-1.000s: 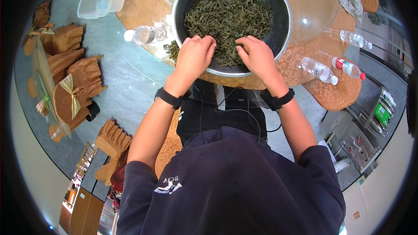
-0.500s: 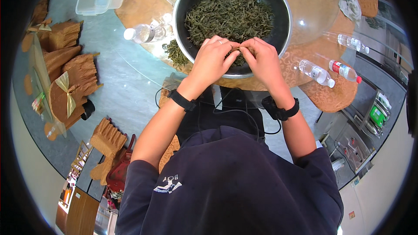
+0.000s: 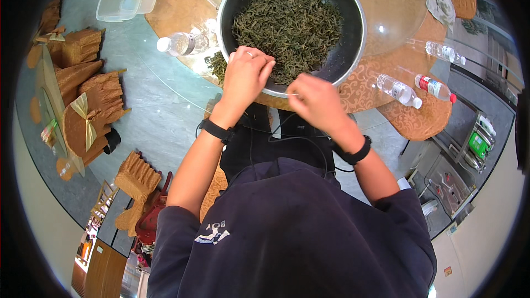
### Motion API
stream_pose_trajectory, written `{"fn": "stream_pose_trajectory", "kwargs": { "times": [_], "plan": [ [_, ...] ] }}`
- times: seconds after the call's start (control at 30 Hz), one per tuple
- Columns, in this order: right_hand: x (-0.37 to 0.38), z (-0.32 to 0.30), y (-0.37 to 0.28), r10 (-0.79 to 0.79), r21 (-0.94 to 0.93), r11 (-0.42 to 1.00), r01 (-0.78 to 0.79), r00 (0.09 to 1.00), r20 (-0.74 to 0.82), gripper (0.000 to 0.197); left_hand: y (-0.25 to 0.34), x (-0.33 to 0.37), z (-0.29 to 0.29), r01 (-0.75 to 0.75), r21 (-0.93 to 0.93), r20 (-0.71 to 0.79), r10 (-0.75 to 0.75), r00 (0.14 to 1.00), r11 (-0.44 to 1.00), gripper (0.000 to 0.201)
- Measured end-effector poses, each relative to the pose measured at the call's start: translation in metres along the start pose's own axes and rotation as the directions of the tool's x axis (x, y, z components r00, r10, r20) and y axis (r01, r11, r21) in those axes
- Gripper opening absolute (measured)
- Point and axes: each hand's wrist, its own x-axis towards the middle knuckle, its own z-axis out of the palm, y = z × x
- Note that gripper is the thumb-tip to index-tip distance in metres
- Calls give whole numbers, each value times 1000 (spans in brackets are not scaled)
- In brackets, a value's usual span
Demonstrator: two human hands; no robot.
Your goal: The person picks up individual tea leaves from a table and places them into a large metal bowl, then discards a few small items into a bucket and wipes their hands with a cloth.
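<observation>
A large dark round pan (image 3: 353,38) with a pale metal rim stands on the table before me, heaped with dried, twisted green leaves (image 3: 287,27) that look like tea. Over its near left rim, my left hand (image 3: 247,74) is closed at the edge of the leaves, thumb and fingers together. My right hand (image 3: 317,102), slightly smeared by motion, is curled at the near rim, apart from the left. Anything small in either pinch is hidden. A small pile of loose leaves (image 3: 217,66) lies on the table outside the pan's left side.
A clear bottle (image 3: 185,43) lies left of the pan; a clear plastic tub (image 3: 118,0) is at the far left. On the right are clear bottles (image 3: 396,89) (image 3: 441,52), a red-labelled bottle (image 3: 434,87) and a crumpled cloth (image 3: 441,6). Covered chairs (image 3: 91,116) stand at left.
Both hands were together, pinching something thin over the near rim. Now they are apart: the right has come down toward me, the left has shifted slightly left.
</observation>
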Motion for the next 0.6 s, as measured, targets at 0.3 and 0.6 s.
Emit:
{"fn": "stream_pose_trajectory", "kwargs": {
  "times": [0.3, 0.6],
  "plan": [
    [11, 23, 0, 57, -50, 997, -57, 998, 7, 10, -12, 0, 3, 18, -35, -10, -19, 1000, 999, 9],
    [51, 6, 55, 460, -206, 843, -497, 865, -201, 24, -7, -4, 4, 28, -31, 73, -26, 997, 999, 9]
  ]
}}
